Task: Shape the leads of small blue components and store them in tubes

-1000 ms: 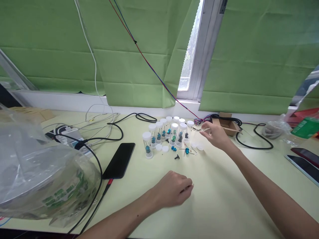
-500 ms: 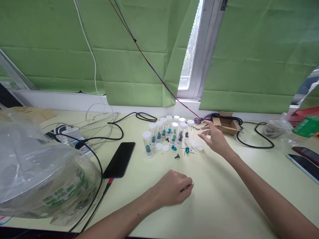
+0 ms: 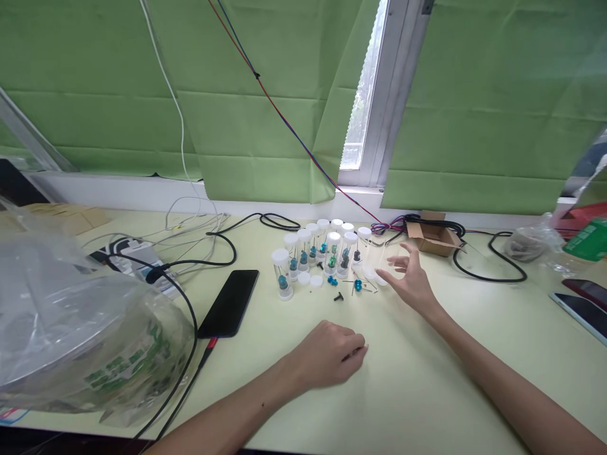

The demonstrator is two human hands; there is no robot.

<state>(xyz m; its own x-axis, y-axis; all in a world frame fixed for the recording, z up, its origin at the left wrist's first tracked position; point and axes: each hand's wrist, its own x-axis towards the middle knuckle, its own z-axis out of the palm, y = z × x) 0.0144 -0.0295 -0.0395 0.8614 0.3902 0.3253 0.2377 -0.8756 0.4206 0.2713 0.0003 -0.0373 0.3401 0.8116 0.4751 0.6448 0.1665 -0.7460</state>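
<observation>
My left hand (image 3: 334, 355) rests on the table with its fingers curled into a loose fist, and nothing shows in it. Farther off, my right hand (image 3: 408, 278) is open, thumb and fingers apart with nothing between them. Just left of it stand clear tubes (image 3: 380, 254), hard to make out against the table. White caps (image 3: 380, 278) lie near its thumb. Several white-capped tubes (image 3: 283, 278) with blue, green or dark parts inside stand in a cluster. In front lie a blue part with metal pins (image 3: 358, 285), small blue pieces (image 3: 332, 280) and a black T-shaped piece (image 3: 338, 296).
A black phone (image 3: 228, 303) with a cable lies left of the tubes. A large clear plastic bag (image 3: 95, 354) fills the left side. Behind my right hand are an open cardboard box (image 3: 434, 240) and black cable loops (image 3: 490, 275). Two more phones (image 3: 581, 316) lie far right.
My right hand has drawn slightly right and toward me, away from the clear tubes, and its fingers have spread. My left hand stays in place.
</observation>
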